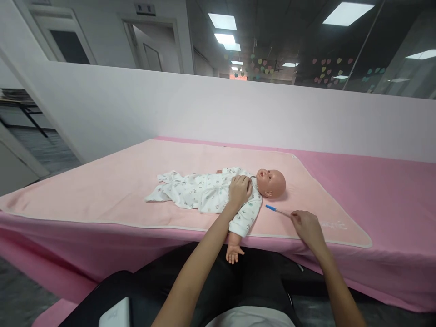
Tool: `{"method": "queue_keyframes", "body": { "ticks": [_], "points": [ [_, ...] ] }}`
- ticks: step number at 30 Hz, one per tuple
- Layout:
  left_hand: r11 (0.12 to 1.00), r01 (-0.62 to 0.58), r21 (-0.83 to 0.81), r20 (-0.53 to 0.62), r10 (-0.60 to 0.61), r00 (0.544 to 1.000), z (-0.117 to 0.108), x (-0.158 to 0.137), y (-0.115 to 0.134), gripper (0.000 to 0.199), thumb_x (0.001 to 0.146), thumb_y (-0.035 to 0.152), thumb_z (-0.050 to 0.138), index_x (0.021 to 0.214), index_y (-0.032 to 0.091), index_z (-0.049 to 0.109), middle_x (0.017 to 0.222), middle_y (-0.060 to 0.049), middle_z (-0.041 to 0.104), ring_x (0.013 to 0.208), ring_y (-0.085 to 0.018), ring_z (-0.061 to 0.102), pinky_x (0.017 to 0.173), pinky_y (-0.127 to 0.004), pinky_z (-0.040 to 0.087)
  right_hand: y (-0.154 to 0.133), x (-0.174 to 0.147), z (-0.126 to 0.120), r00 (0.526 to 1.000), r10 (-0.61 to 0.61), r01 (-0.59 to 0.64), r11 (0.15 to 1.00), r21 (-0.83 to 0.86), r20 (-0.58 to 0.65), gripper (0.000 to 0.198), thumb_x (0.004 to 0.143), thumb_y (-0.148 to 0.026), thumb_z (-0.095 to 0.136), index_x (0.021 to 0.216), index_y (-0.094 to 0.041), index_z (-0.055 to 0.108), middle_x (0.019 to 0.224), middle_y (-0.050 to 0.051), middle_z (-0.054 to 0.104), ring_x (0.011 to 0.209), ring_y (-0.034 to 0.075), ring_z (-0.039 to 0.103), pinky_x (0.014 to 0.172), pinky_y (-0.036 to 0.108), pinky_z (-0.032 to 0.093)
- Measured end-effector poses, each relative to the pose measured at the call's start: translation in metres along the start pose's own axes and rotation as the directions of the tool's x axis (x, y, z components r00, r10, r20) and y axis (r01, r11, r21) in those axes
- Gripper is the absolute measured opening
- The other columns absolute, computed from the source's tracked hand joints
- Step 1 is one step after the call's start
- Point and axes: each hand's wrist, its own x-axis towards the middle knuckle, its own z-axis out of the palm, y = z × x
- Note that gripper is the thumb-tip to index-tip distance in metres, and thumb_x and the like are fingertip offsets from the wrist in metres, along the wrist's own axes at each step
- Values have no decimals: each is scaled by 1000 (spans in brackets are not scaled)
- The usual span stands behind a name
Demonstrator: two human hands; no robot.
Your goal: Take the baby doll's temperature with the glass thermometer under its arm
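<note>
A bald baby doll (271, 183) lies on its back on the peach mat, its head to the right. It wears a white long-sleeved gown (211, 193) with a small print. My left hand (240, 188) rests on the doll's upper chest, fingers curled over the gown by the collar; what the fingertips grip is partly hidden. One doll arm hangs past the table's front edge under my left forearm. Right of the doll, my right hand (306, 227) pinches the end of a thin stick with a blue tip (271, 208). The tip points left, close to the doll's shoulder.
The peach mat (112, 181) covers much of a table draped in a pink cloth (384, 195). A low white wall (238, 113) runs behind it, with dark glass above. At lower left, a white device (116, 313) lies on a black surface.
</note>
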Motion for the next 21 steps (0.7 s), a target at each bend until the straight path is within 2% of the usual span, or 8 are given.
{"method": "queue_keyframes", "body": {
  "ticks": [4, 7, 10, 14, 18, 21],
  "points": [
    [1000, 18, -8, 12, -18, 1000, 1, 1, 1, 9, 82, 17, 45, 80, 20, 54, 81, -4, 60, 81, -19, 50, 77, -34, 35, -18, 17, -29, 995, 83, -61, 953, 295, -61, 26, 80, -35, 46, 82, -18, 64, 77, 5, 68, 71, 17, 62, 66, 26, 42],
    [1000, 25, -14, 17, -25, 1000, 1, 0, 1, 10, 82, 17, 45, 80, 20, 54, 81, -3, 60, 81, -19, 50, 77, -33, 35, -38, 37, -42, 995, 54, -22, 938, 346, -84, 29, 79, -39, 47, 78, -16, 65, 70, 5, 66, 65, 17, 60, 62, 26, 41],
    [999, 39, -21, 16, -39, 999, 1, -1, 1, 10, 82, 17, 45, 79, 20, 54, 80, -3, 60, 80, -19, 50, 76, -33, 35, -51, 51, -43, 1000, 0, 8, 950, 312, -27, 30, 78, -39, 48, 69, -16, 64, 64, 5, 65, 61, 16, 59, 57, 25, 39],
    [999, 34, -33, 8, -33, 999, 1, -1, 1, 9, 82, 18, 46, 80, 20, 54, 81, -4, 60, 81, -19, 50, 76, -34, 35, -48, 53, -36, 997, 64, -75, 942, 326, 44, 31, 77, -40, 51, 63, -16, 63, 61, 5, 64, 56, 16, 60, 53, 24, 39],
    [999, 21, -46, -4, -21, 1000, 3, -1, -1, 9, 81, 18, 46, 80, 20, 54, 81, -4, 60, 82, -20, 50, 76, -34, 35, -40, 42, -30, 965, 156, -241, 848, 471, 213, 26, 72, -36, 58, 72, -12, 66, 69, 8, 67, 53, 16, 61, 47, 23, 43],
    [999, 20, -46, -12, -20, 1000, 4, -1, -2, 9, 81, 18, 46, 78, 20, 54, 80, -4, 60, 80, -20, 50, 76, -34, 35, -39, 33, -26, 951, 157, -285, 781, 556, 268, 28, 73, -32, 56, 80, -7, 66, 74, 13, 68, 50, 14, 61, 45, 21, 44]
  ]
}}
